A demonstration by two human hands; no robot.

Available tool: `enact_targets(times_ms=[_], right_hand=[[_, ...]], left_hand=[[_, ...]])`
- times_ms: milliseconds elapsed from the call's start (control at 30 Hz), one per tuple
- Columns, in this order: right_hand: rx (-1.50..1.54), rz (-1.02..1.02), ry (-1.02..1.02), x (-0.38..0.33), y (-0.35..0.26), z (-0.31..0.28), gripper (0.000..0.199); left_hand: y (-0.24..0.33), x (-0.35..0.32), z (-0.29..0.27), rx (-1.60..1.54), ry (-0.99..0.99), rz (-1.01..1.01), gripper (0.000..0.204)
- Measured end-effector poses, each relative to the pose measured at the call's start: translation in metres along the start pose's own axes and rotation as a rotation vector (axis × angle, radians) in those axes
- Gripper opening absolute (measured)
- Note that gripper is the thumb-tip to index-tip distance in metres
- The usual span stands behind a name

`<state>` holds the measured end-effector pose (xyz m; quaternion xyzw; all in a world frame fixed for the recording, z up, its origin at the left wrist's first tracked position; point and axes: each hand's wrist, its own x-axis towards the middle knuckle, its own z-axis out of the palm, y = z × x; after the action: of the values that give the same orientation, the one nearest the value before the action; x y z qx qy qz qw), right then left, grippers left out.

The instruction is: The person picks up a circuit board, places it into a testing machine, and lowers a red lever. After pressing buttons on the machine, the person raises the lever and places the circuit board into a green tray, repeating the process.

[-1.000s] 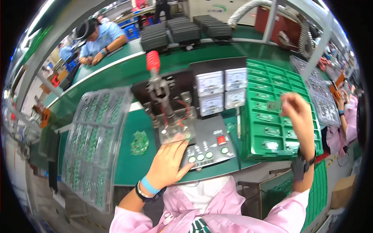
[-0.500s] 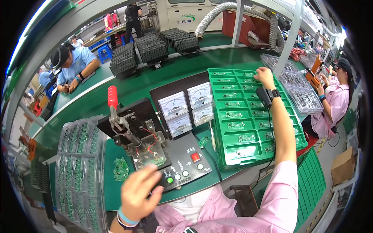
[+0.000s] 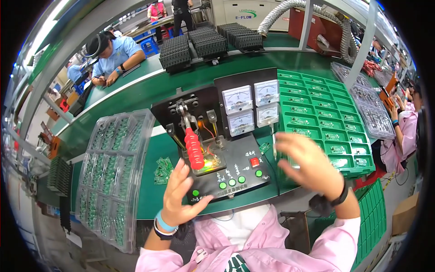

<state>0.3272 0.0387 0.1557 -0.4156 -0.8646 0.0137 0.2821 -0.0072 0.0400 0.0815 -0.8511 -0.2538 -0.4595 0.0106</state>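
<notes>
A black test fixture (image 3: 213, 186) stands on the bench before me, its red-handled toggle clamp (image 3: 195, 149) swung down over a clear block. Yellow-green light glows at the block, and several round buttons on the panel show green. My left hand (image 3: 176, 197) hovers just left of the clamp handle, fingers apart, holding nothing. To the right of the fixture, my right hand (image 3: 312, 165), somewhat blurred, is in the air with spread fingers, in front of a green compartment tray (image 3: 331, 113) of circuit boards. Four-dial area aside, several analog meters (image 3: 239, 99) stand behind the panel.
Clear plastic trays (image 3: 84, 174) of boards lie at left, beside a small pile of circuit boards (image 3: 164, 170). A pen-like tool (image 3: 273, 143) and a loose board (image 3: 264, 148) lie right of the fixture. Black racks (image 3: 174, 52) stand behind. Co-workers sit at both sides.
The clamp handle has gone from upright to down, and light now shows at the block. My right hand has come back from the green tray's far side; my left hand stays near the fixture.
</notes>
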Motion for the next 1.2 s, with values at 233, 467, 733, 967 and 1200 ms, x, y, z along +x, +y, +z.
enact_targets(times_ms=[233,467,733,967,1200], right_hand=[[-0.080,-0.237,0.037,-0.027,-0.041,0.088,0.046],[-0.161,-0.110,0.269,-0.046,-0.047,0.146,0.042],[-0.047,-0.067,0.185,-0.039,-0.055,0.148,0.048],[0.057,-0.118,-0.051,0.039,-0.050,0.122,0.041],[0.062,-0.326,0.127,0.069,-0.058,0.128,0.041]], left_hand=[[0.030,-0.063,0.034,-0.016,0.010,-0.601,0.098],[0.024,-0.075,0.050,0.044,0.057,-0.522,0.095],[0.032,-0.080,0.048,0.044,0.194,-0.591,0.075],[0.030,-0.072,0.049,0.069,0.151,-0.619,0.049],[0.030,-0.074,0.047,0.087,0.120,-0.635,0.051]])
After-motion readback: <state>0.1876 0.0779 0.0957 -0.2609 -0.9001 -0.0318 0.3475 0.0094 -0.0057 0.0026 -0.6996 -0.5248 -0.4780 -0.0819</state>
